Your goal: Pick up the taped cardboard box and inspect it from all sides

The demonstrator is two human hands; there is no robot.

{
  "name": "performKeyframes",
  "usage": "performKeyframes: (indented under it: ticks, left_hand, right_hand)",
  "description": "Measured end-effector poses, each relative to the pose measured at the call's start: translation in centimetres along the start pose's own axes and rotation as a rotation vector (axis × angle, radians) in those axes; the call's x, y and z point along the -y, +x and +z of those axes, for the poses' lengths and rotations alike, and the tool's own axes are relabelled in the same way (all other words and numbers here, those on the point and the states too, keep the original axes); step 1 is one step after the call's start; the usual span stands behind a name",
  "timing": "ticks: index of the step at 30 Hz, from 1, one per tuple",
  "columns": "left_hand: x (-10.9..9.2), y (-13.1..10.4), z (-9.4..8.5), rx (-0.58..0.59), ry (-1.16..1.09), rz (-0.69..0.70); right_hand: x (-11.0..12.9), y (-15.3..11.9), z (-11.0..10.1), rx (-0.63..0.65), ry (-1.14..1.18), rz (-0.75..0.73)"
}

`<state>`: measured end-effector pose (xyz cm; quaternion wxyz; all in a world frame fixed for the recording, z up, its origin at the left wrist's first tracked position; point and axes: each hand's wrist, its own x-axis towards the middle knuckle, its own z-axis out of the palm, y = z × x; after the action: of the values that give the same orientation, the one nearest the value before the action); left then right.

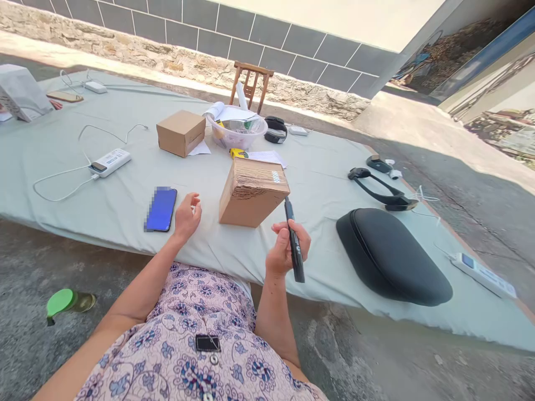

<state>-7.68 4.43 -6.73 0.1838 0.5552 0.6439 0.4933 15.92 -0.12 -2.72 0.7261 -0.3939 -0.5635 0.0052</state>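
Observation:
A brown cardboard box [256, 195] stands upright on the light green cloth in front of me, with torn-looking marks along its top edge and a small printed label. My right hand [288, 248] is wrapped round a black pen-like tool [295, 245], its tip at the box's right edge; whether it touches cannot be made out. To the left of the box, my left hand [188, 216] rests near the cloth with loosely curled fingers and nothing visible in them. Beside that hand lies a phone [163, 209] with a blue screen.
Farther back are a smaller carton [181, 132], a filled plastic basket [238, 135] and a yellow tape measure [238, 153]. A black case [393, 256] and a black headband device [382, 192] lie right. A power strip [111, 162] with cables is left.

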Motion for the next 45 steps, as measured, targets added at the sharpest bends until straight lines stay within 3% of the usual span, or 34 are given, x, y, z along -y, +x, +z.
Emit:
performKeyframes:
  ticks: [2,3,6,7,10,15,20,26,31,37,41,45]
  left_hand:
    - [0.3,1.1,-2.1,-0.153,0.140,-0.042]
    - [0.5,1.5,-3.1,-0.202,0.233,-0.069]
    - [1.6,2.3,-5.8,-0.284,0.491,-0.202]
    - [2.0,2.3,-6.5,-0.279,0.553,-0.254]
    - [3.1,2.1,-7.6,-0.196,0.666,-0.374]
    - [3.3,2.2,-7.8,-0.077,0.658,-0.398]
    - [2.8,2.8,-8.3,-0.004,0.583,-0.415]
    - [2.4,2.9,-8.5,0.104,0.528,-0.451]
    - [1.6,2.6,-8.1,0.159,0.442,-0.435]
    - [0.5,2.1,-7.9,0.182,0.332,-0.394]
    - [-0.8,1.8,-7.8,0.205,0.152,-0.346]
    - [-2.9,1.2,-7.6,0.268,-0.361,-0.361]
  right_hand:
    - [-2.2,0.5,-1.4,-0.074,-0.120,0.126]
    - [-3.6,0.7,-2.0,-0.009,-0.202,0.180]
    - [-8.1,1.0,-3.5,0.348,-0.501,0.253]
    - [-9.4,1.0,-3.9,0.477,-0.597,0.280]
    - [-12.0,0.3,-4.5,0.604,-0.702,0.332]
    - [-12.2,-1.2,-4.3,0.743,-0.990,0.339]
    - [-13.1,-1.9,-4.1,0.694,-0.981,0.309]
    - [-14.3,-2.0,-4.3,0.367,-0.710,0.260]
    - [-12.8,-1.5,-4.2,0.202,-0.524,0.355]
    - [-9.3,-1.5,-3.9,0.051,-0.404,0.388]
    - [-6.5,-2.6,-3.0,0.068,-0.303,0.446]
    - [-4.1,-3.8,-1.7,0.255,-0.123,0.559]
